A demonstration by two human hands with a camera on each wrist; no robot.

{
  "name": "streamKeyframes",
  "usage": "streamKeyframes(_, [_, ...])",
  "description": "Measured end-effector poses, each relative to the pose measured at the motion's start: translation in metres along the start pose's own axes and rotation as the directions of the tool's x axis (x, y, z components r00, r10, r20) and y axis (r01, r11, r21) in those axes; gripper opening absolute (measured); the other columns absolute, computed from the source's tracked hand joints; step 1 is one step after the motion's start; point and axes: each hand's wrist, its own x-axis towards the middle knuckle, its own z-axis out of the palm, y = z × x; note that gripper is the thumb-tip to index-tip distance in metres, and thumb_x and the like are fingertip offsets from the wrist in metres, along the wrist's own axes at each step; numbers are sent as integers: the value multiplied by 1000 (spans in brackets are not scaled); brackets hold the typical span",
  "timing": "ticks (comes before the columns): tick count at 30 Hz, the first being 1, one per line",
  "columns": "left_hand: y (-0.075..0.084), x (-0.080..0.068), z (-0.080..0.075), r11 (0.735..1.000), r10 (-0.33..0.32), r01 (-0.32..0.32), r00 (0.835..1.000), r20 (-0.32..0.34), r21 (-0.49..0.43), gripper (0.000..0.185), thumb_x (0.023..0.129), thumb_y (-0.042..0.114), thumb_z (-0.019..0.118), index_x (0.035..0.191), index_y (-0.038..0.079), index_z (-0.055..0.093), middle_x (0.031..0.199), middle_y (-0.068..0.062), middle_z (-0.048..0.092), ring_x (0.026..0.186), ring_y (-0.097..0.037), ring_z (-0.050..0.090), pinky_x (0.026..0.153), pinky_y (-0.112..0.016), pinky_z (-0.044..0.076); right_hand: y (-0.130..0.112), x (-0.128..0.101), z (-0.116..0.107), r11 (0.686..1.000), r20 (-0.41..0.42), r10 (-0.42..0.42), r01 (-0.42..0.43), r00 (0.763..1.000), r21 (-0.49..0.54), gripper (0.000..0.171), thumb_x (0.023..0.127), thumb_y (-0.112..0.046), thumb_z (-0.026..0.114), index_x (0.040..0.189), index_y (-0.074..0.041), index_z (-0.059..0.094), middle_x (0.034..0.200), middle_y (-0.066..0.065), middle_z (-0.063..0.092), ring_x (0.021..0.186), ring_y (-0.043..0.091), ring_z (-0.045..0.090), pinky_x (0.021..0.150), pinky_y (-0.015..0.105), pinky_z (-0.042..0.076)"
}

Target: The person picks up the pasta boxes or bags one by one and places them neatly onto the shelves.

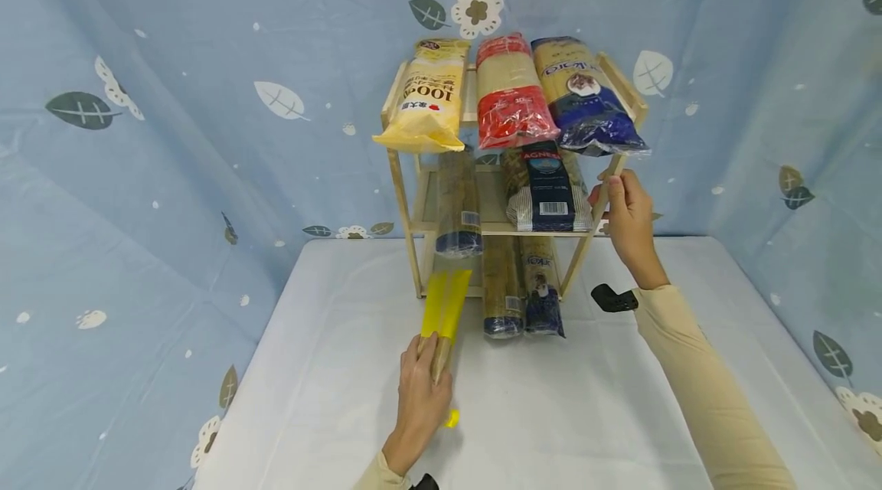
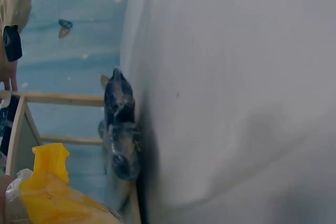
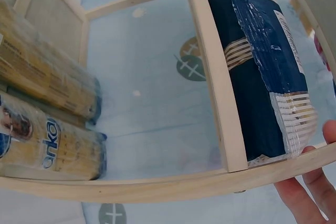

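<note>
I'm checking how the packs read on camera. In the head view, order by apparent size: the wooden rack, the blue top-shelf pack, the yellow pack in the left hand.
1. wooden rack, clearly largest.
2. blue top-shelf pack.
3. yellow pack, partly hidden by the left hand, so its rank below the blue one is unsure.

Pale blue cloth backdrop [image 1: 207, 130] on all sides, printed with white flowers, grey-green leaves and small white dots. Hung in soft folds, creased toward the left corner. Table [image 1: 331, 398] below, covered in plain white cloth, slightly wrinkled. Even, diffuse light throughout; faint shadows only. No window or floor in view.
</note>
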Motion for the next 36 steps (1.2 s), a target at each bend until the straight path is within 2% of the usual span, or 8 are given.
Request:
streamKeyframes(6, [4, 22, 14, 999, 41, -41, 999, -14, -19, 53, 76, -7, 63, 128, -1, 58, 133, -28, 45, 108, -35, 50, 77, -48, 50, 0, 0, -2, 1000, -2, 4, -4, 1000, 0, 32, 105, -15, 32, 111, 11, 50, 85, 30, 56, 73, 30, 57, 57, 19, 50])
streamKeyframes(11, [5, 42, 25, 997, 76, -76, 996, -43, 2, 50, 78, -6, 62, 127, -2, 58, 130, -29, 47, 105, -37, 51, 75, -48, 50, 1, -1, -3, 1000, -10, 6, -6, 1000, 10, 31, 105, -15, 33, 110, 9, 51, 84, 30, 57, 73, 32, 56, 56, 19, 50])
streamKeyframes(15, [2, 58, 34, 993, 119, -117, 990, -80, 23, 50, 77, -8, 60, 126, -4, 58, 123, -28, 52, 100, -40, 52, 73, -48, 49, 2, -1, -1, 1000, -10, 6, -6, 1000, 4, 31, 105, -15, 33, 109, 10, 51, 84, 30, 57, 73, 29, 57, 57, 19, 50])
streamKeyframes(19, [-3, 74, 44, 991, 133, -130, 987, -91, 36, 50, 76, -7, 60, 125, -5, 57, 118, -26, 54, 100, -42, 51, 75, -51, 49, 3, -2, 1, 1000, -7, 6, -6, 1000, 7, 29, 105, -15, 33, 108, 7, 52, 83, 29, 57, 72, 30, 57, 57, 19, 51])
streamKeyframes(23, [-10, 90, 52, 989, 139, -135, 987, -85, 55, 50, 76, -4, 63, 126, -5, 57, 118, -25, 53, 97, -42, 54, 72, -55, 48, 4, -3, 2, 1000, -2, 8, -8, 1000, 19, 28, 104, -14, 33, 107, 7, 53, 83, 30, 56, 71, 32, 56, 57, 20, 52])
streamKeyframes(30, [-15, 119, 65, 987, 123, -117, 991, -45, 110, 53, 77, -4, 63, 129, -6, 54, 130, -34, 43, 101, -45, 50, 78, -58, 44, 2, 0, 5, 1000, 15, -2, 1, 1000, 16, 32, 105, -14, 32, 110, 11, 51, 84, 30, 56, 74, 32, 56, 56, 25, 50])
streamKeyframes(33, [-16, 129, 74, 985, 109, -99, 992, -61, 145, 50, 77, -3, 65, 126, -4, 57, 124, -31, 47, 94, -44, 50, 74, -56, 44, 1, 1, 5, 1000, 17, -3, 3, 1000, 20, 33, 105, -15, 31, 111, 12, 50, 84, 31, 56, 74, 33, 55, 56, 26, 50])
streamKeyframes(36, [-16, 136, 85, 976, 77, -62, 995, -66, 207, 44, 76, 0, 67, 119, 1, 60, 114, -27, 51, 93, -41, 49, 71, -54, 43, 2, 1, 3, 1000, 13, -4, 4, 1000, 19, 31, 105, -15, 31, 110, 8, 51, 84, 31, 56, 74, 34, 55, 57, 25, 50])
